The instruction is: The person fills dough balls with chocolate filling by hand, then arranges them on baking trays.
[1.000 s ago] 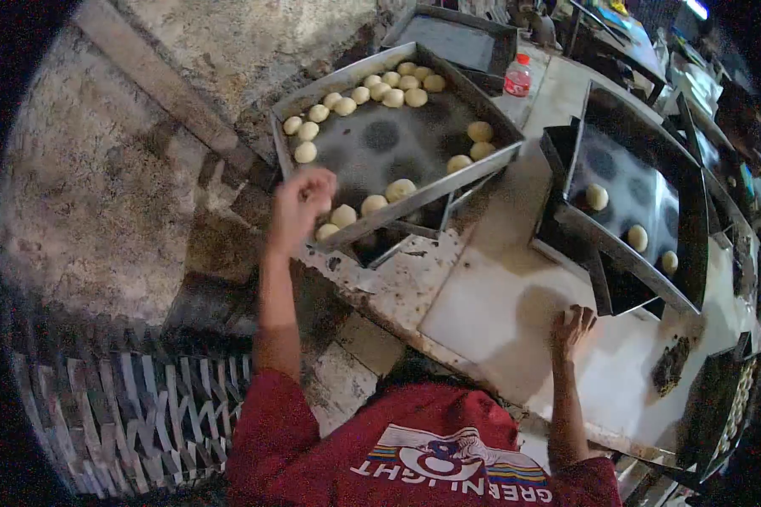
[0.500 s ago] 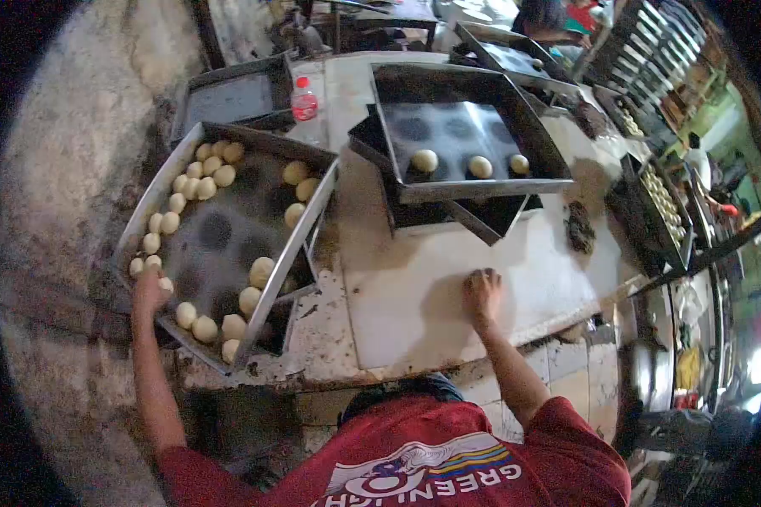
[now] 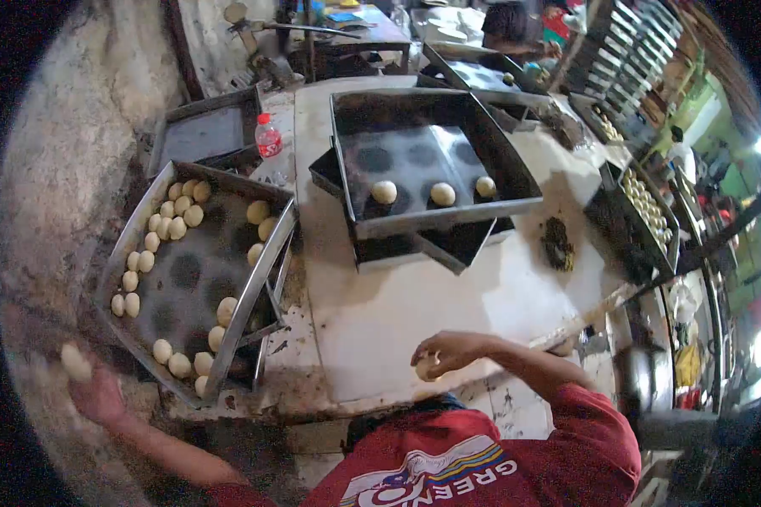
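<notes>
One bottle (image 3: 268,135); middle tray (image 3: 448,218) holds three dough balls (image 3: 442,194).

The white worktop (image 3: 397,313) carries a tilted metal tray (image 3: 249,296) at its left edge, a stack of dark trays (image 3: 448,214) at centre, a red-capped bottle (image 3: 268,138) behind and a dark clump (image 3: 556,243) at right.

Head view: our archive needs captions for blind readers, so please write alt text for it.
A person in a red shirt holds a dough ball in the right hand over a white table and a second ball, blurred, in the left hand beside a dark tray edged with dough balls. Another tray behind holds three balls.
</notes>
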A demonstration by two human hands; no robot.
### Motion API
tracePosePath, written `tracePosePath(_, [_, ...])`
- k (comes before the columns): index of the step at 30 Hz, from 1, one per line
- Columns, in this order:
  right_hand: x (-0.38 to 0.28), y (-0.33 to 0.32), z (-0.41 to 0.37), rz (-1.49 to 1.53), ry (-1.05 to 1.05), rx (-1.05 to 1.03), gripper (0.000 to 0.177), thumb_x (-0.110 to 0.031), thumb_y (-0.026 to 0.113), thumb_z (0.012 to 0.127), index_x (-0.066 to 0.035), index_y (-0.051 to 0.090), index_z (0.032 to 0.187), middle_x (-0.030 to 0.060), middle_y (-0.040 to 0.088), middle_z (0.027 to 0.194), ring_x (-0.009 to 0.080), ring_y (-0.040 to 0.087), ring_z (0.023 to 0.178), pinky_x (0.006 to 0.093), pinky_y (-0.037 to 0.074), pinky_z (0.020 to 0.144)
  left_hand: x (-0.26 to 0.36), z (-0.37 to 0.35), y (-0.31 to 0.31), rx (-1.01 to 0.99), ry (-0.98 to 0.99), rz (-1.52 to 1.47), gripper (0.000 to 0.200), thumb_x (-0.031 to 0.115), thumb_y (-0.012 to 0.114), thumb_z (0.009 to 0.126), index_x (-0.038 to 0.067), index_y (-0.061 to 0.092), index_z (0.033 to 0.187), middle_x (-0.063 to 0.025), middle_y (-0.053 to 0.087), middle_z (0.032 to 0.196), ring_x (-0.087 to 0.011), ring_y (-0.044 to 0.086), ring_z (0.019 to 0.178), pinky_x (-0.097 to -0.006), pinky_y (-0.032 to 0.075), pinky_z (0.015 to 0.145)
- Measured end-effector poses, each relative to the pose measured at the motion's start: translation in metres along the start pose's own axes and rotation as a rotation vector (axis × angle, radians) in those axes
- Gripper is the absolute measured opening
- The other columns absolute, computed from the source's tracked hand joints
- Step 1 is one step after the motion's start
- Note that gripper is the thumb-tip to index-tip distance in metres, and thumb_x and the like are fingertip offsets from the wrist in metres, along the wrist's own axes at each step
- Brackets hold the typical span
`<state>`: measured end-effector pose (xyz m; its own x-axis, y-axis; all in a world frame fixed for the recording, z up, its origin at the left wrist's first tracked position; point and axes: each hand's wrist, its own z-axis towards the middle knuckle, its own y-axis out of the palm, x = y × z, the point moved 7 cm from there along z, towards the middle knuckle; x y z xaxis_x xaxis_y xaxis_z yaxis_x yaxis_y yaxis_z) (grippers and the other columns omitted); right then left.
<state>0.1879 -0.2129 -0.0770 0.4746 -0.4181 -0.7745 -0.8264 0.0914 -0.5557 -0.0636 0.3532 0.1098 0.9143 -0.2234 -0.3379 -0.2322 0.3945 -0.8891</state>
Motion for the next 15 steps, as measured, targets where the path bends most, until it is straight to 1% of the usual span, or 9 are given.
tracePosePath(2, [-0.043,-0.080,-0.009,0.213,-0.239,-0.087,0.044,-0.007,0.065,0.068,-0.009,0.053,0.110,0.0086,0.054,0.103,0.0175,0.053,0.090,0.0320,0.046,0.075,-0.025,-0.018,0.030,0.521,-0.010,1.193,0.053,0.021,0.054,0.080,0.001,0.034,0.125,-0.0131,0.038,0.125,-0.0230,0.041,0.112,-0.0357,0.035,0.094])
tracePosePath(4, [-0.050,-0.188,-0.009,-0.050,-0.204,0.321,0.045,-0.008,0.067,0.069,-0.008,0.051,0.111,0.0062,0.055,0.102,0.0156,0.055,0.086,0.0293,0.047,0.072,-0.008,-0.065,0.038,0.755,-0.012,1.817,0.054,0.020,0.054,0.081,0.002,0.031,0.127,-0.0133,0.034,0.130,-0.0229,0.038,0.115,-0.0361,0.034,0.096])
tracePosePath(5, [-0.041,-0.238,0.001,-0.182,-0.150,0.528,0.045,-0.009,0.067,0.070,-0.008,0.050,0.112,0.0051,0.056,0.101,0.0147,0.056,0.084,0.0280,0.048,0.071,0.003,-0.096,0.026,0.553,-0.275,2.249,0.054,0.021,0.053,0.081,0.002,0.032,0.127,-0.0143,0.034,0.130,-0.0235,0.036,0.116,-0.0361,0.033,0.097])
tracePosePath(6, [-0.038,-0.282,0.009,-0.299,-0.366,0.680,0.039,-0.013,0.064,0.072,-0.007,0.054,0.109,0.0084,0.058,0.101,0.0201,0.057,0.087,0.0325,0.047,0.073,0.009,-0.123,0.036,0.416,-0.349,2.313,0.054,0.022,0.053,0.081,0.002,0.032,0.126,-0.0149,0.034,0.129,-0.0238,0.036,0.116,-0.0359,0.033,0.097])
tracePosePath(7, [-0.013,-0.321,0.029,-0.384,-0.276,0.826,0.030,-0.015,0.064,0.071,-0.006,0.054,0.098,0.0097,0.058,0.092,0.0205,0.057,0.082,0.0336,0.046,0.070,0.016,-0.151,0.045,0.272,-0.413,2.365,0.054,0.022,0.054,0.080,0.002,0.033,0.126,-0.0155,0.034,0.129,-0.0241,0.036,0.116,-0.0358,0.033,0.097])
tracePosePath(8, [0.008,-0.352,0.049,-0.470,-0.180,0.970,0.023,-0.017,0.063,0.069,-0.005,0.055,0.087,0.0110,0.059,0.083,0.0210,0.056,0.076,0.0347,0.044,0.067,0.038,-0.175,0.055,0.337,-0.374,2.348,0.054,0.023,0.055,0.079,0.002,0.034,0.125,-0.0152,0.035,0.128,-0.0243,0.038,0.115,-0.0357,0.035,0.096])
tracePosePath(10, [0.041,-0.379,0.076,-0.485,-0.142,1.079,0.025,-0.014,0.057,0.073,-0.003,0.061,0.096,0.0101,0.060,0.089,0.0293,0.056,0.089,0.0395,0.044,0.080,0.097,-0.234,0.058,0.445,-0.270,2.524,0.054,0.023,0.057,0.078,0.001,0.037,0.122,-0.0147,0.037,0.126,-0.0254,0.043,0.109,-0.0359,0.039,0.092])
tracePosePath(13, [0.083,-0.367,0.120,-0.616,0.043,0.945,0.029,-0.018,0.054,0.077,-0.003,0.057,0.101,0.0124,0.056,0.099,0.0301,0.051,0.098,0.0398,0.042,0.084,0.197,-0.332,0.000,0.559,-0.046,2.762,0.051,0.026,0.055,0.076,-0.001,0.042,0.117,-0.0150,0.044,0.120,-0.0288,0.052,0.097,-0.0368,0.044,0.087])
tracePosePath(15, [0.090,-0.358,0.128,-0.691,0.124,0.852,0.031,-0.021,0.052,0.080,-0.003,0.054,0.104,0.0139,0.053,0.106,0.0307,0.047,0.104,0.0400,0.040,0.087,0.251,-0.379,-0.030,0.662,0.289,2.864,0.047,0.025,0.056,0.075,-0.002,0.048,0.113,-0.0152,0.051,0.111,-0.0289,0.056,0.091,-0.0368,0.046,0.085])
